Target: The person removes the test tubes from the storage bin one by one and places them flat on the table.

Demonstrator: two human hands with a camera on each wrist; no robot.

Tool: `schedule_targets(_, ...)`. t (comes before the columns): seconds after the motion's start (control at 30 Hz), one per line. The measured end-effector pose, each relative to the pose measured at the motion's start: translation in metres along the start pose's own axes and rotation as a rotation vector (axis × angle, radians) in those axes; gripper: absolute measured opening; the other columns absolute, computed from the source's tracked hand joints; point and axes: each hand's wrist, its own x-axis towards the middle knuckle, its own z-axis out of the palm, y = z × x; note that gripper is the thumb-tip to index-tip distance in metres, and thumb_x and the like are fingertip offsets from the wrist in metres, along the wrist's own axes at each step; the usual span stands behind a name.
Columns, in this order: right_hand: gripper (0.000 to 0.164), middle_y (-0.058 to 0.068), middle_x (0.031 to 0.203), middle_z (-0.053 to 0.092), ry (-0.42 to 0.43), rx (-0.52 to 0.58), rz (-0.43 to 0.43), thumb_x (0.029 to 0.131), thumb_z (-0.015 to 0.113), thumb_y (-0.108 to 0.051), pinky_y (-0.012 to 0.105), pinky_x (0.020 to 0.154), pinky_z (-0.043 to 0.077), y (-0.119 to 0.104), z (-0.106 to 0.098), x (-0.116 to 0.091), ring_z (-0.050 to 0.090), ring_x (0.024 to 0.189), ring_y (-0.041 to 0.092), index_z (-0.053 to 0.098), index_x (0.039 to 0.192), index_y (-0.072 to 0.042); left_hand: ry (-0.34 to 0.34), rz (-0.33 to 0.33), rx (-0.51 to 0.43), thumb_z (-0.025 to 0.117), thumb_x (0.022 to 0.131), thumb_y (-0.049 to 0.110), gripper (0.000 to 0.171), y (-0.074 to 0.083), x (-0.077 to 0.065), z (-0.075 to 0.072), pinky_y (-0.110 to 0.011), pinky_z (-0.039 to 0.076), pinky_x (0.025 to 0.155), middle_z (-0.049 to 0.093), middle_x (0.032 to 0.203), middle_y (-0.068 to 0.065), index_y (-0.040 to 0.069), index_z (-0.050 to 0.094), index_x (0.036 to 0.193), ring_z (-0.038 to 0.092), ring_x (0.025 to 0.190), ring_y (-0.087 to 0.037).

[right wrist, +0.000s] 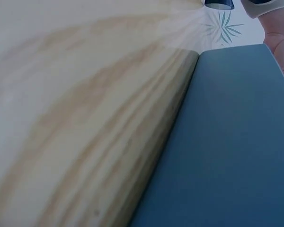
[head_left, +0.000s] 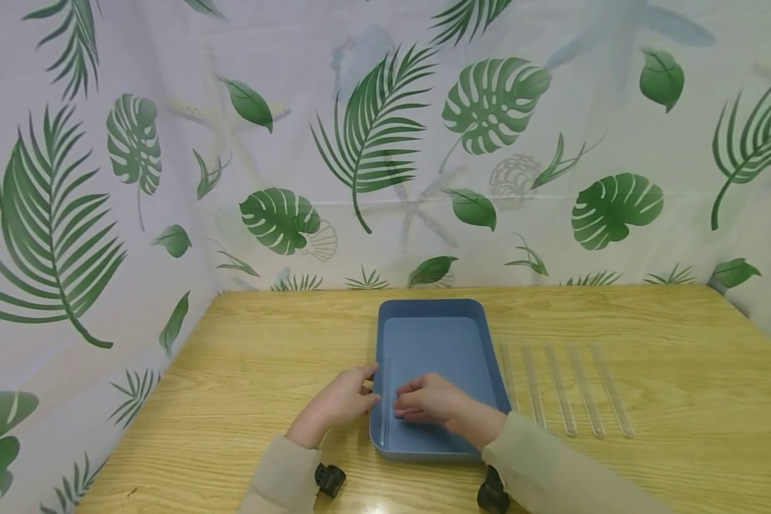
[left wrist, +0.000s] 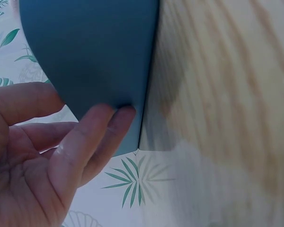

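Note:
A blue rectangular tray [head_left: 437, 454] lies on the wooden table. Inside it, a slim clear test tube [head_left: 386, 407] runs along the left wall. My left hand [head_left: 343, 400] is at the tray's left side; in the left wrist view its fingertips [left wrist: 125, 113] rest against the outer wall. My right hand [head_left: 437, 400] reaches over the right wall into the tray, fingers loosely bent just right of the tube, with nothing visible between them. The right wrist view shows mostly the outside of the tray [right wrist: 227, 132], which hides that hand's fingers.
Several more clear test tubes [head_left: 581, 392] lie side by side on the table [head_left: 694, 357], right of the tray and close to my right forearm. A leaf-patterned cloth [head_left: 398, 143] hangs behind the table and along its left side.

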Motion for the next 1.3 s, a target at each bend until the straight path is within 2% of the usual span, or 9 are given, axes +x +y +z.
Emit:
schedule_targets(0.4, 0.037, 0.017, 0.094, 0.061, -0.025, 0.051, -0.034, 0.082, 0.055, 0.001, 0.031, 0.074, 0.051, 0.0, 0.007, 0.0, 0.062, 0.086, 0.022, 0.046, 0.113, 0.02, -0.011, 0.002, -0.012, 0.049, 0.086, -0.004, 0.051, 0.0, -0.001, 0.0, -0.031, 0.051, 0.066, 0.045, 0.12, -0.027, -0.015, 0.027, 0.131, 0.056, 0.095, -0.032)
schedule_targets(0.9, 0.024, 0.012, 0.082, 0.062, 0.043, 0.024, 0.004, 0.082, 0.056, 0.001, 0.029, 0.068, 0.052, -0.003, 0.017, 0.007, 0.061, 0.072, 0.015, 0.054, 0.102, 0.013, -0.009, -0.004, -0.001, 0.049, 0.086, -0.004, 0.051, 0.001, -0.001, -0.001, -0.032, 0.051, 0.067, 0.045, 0.12, -0.027, -0.014, 0.027, 0.131, 0.056, 0.096, -0.031)
schedule_targets(1.3, 0.02, 0.012, 0.079, 0.06, 0.084, -0.011, -0.04, 0.081, 0.06, 0.001, 0.03, 0.065, 0.053, 0.0, 0.021, 0.011, 0.06, 0.07, 0.015, 0.054, 0.096, 0.011, -0.011, -0.01, -0.013, 0.05, 0.086, -0.004, 0.052, 0.002, 0.0, -0.002, -0.032, 0.051, 0.07, 0.044, 0.123, -0.027, -0.014, 0.027, 0.131, 0.056, 0.098, -0.032)
